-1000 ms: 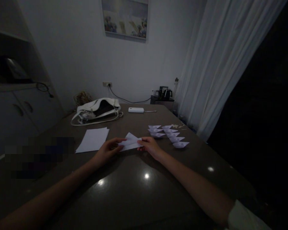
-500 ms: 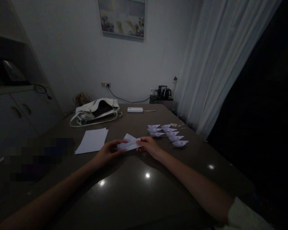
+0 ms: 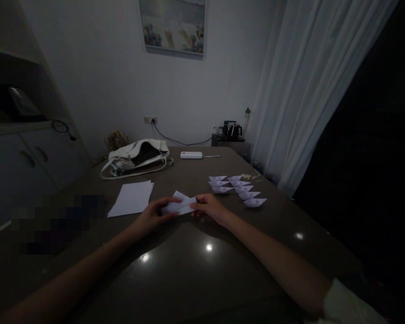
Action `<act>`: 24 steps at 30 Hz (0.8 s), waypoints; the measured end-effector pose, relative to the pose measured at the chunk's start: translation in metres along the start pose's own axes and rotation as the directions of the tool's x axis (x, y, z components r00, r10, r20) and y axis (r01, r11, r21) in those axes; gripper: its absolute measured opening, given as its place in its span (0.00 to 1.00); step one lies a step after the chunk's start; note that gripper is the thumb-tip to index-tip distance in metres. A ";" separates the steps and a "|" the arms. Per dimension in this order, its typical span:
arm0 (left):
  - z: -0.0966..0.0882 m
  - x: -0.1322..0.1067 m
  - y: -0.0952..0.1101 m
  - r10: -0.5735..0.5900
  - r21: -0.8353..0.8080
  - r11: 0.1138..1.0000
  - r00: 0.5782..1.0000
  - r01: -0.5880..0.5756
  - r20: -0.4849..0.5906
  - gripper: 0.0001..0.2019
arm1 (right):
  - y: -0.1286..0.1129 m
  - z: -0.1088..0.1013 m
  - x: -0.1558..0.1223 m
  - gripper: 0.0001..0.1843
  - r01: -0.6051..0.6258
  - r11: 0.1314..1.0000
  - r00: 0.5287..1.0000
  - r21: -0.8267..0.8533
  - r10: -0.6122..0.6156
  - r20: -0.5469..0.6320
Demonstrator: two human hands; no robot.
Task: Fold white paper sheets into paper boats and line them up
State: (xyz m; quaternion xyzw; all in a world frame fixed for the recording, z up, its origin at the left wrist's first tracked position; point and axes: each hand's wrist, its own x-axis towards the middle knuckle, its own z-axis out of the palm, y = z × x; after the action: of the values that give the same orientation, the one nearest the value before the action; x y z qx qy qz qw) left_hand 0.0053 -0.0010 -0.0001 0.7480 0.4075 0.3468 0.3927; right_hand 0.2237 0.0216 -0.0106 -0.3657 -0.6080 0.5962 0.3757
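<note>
A partly folded sheet of white paper point(image 3: 179, 206) is held between my two hands over the dark table, a pointed flap standing up at its far edge. My left hand point(image 3: 157, 213) grips its left end, thumb on the near side and fingers on top. At the right end, my right hand point(image 3: 207, 207) pinches the paper between thumb and fingers. The undersides of the fingers are partly hidden. Just beyond my right hand stand several folded paper boats point(image 3: 221, 190) in two rows. A stack of white paper sheets point(image 3: 131, 198) lies left of my left hand.
A white handbag point(image 3: 138, 157) lies at the table's far left. Near the far edge sits a white power bank point(image 3: 191, 155) with a short cable. Small pale scraps point(image 3: 250, 176) lie behind the boats. A black kettle point(image 3: 235, 131) stands beyond the table near the curtain point(image 3: 290, 90).
The paper's raised flap sits lower and the sheet looks slightly flatter between my hands. My right fingers have shifted slightly left along it. Both hands keep their grip.
</note>
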 end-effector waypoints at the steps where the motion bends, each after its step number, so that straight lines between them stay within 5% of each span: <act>1: 0.000 0.000 0.001 0.006 0.013 1.000 1.000 -0.006 0.003 0.24 | 0.000 0.000 0.000 0.15 0.002 1.000 1.000 -0.008 -0.002 0.014; 24: 0.000 0.000 0.000 0.038 0.096 0.995 0.998 -0.033 -0.044 0.16 | -0.003 0.000 -0.002 0.12 -0.030 0.997 0.997 -0.073 0.035 0.066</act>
State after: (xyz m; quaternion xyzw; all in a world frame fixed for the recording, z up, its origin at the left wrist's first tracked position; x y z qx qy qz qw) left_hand 0.0054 -0.0011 -0.0006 0.7647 0.4191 0.3511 0.3410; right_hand 0.2245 0.0201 -0.0075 -0.3684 -0.6353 0.5922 0.3317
